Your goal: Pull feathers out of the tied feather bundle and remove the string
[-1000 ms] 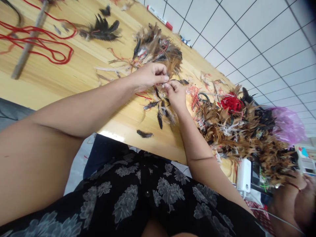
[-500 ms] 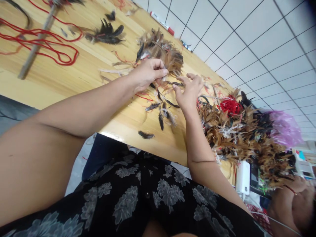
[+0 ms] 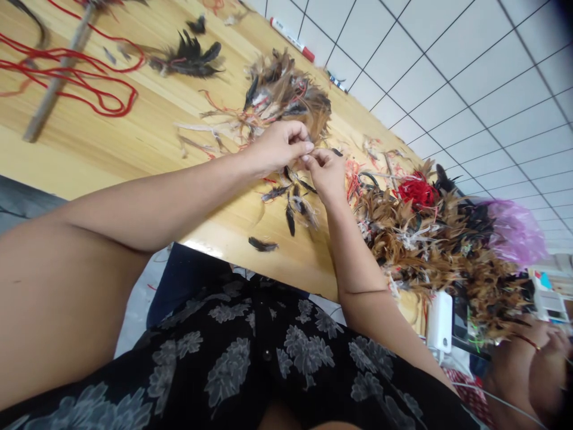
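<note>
My left hand [image 3: 280, 146] is curled into a pinch over the wooden table [image 3: 147, 149], its thumb and fingers pressed on a small feather at its tips. My right hand [image 3: 326, 170] meets it fingertip to fingertip, also pinched on that feather. Just beyond the hands lies a small heap of brown and black feathers [image 3: 286, 92]. A few loose dark feathers [image 3: 290, 206] lie on the wood under my right wrist.
A large pile of brown feathers [image 3: 447, 251] with a red tuft [image 3: 418, 190] and a pink plastic bag [image 3: 517, 230] fills the right. Red cord [image 3: 80, 83] and a stick [image 3: 56, 80] lie at top left. Another person's hands [image 3: 532, 364] show at bottom right.
Half a second ago my right hand was spread open and off to the right; it has come back and pinched together with my left hand, as it was a second ago.
</note>
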Tool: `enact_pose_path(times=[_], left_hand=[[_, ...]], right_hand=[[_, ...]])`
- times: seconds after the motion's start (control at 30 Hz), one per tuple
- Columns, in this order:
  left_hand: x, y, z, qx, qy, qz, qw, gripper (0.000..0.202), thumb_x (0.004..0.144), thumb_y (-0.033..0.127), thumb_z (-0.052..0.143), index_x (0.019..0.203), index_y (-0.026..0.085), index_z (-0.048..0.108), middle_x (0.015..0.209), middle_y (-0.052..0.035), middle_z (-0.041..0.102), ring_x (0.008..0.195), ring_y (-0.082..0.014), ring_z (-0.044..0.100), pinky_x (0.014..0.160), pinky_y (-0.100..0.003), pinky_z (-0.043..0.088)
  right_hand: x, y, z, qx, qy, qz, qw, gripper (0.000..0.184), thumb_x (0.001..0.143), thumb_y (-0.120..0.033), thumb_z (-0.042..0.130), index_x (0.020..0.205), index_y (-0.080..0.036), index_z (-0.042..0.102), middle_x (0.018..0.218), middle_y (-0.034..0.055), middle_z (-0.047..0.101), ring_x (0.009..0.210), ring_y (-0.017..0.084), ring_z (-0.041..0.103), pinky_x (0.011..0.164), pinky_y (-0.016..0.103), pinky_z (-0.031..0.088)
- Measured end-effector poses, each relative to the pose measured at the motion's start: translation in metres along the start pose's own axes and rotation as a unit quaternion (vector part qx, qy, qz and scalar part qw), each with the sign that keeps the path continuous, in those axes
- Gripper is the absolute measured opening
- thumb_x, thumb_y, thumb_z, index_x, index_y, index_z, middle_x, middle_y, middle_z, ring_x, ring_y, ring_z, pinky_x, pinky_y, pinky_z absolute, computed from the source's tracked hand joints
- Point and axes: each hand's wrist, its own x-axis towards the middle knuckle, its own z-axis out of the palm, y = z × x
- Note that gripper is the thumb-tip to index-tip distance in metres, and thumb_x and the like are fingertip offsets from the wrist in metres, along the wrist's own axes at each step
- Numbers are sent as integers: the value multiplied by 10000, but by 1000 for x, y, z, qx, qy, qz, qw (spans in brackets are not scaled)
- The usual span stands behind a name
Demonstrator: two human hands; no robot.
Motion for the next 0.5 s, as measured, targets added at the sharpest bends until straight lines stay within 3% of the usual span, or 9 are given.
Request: enact_pose_path(times=[0.23,0.37,0.5], left_hand=[[4,-5,-9,-39,-19,-29,999,233,965,110,851,811,201,701,725,1,658,673,-141,574,701,-288,458],[1,-6,-8,-12,-55,-43,997,295,889,111,933,753,193,684,675,-1,656,637,-134,577,688,-285,462],[-1,-6,-4,-11,-44,-45,998,311,850,39,927,750,185,672,681,5,655,654,-137,607,702,-288,472]], right_hand=[[0,-6,-6,121,33,70,990,637,945,-803,801,735,-244,579,686,-28,639,730,150,622,784,304,581],[1,-10,-7,135,62,86,985,674,922,-844,796,737,-254,527,681,-27,602,757,153,609,783,297,567],[3,-3,-4,120,51,68,989,649,956,-851,749,788,-258,544,750,-5,612,827,174,634,830,317,577]])
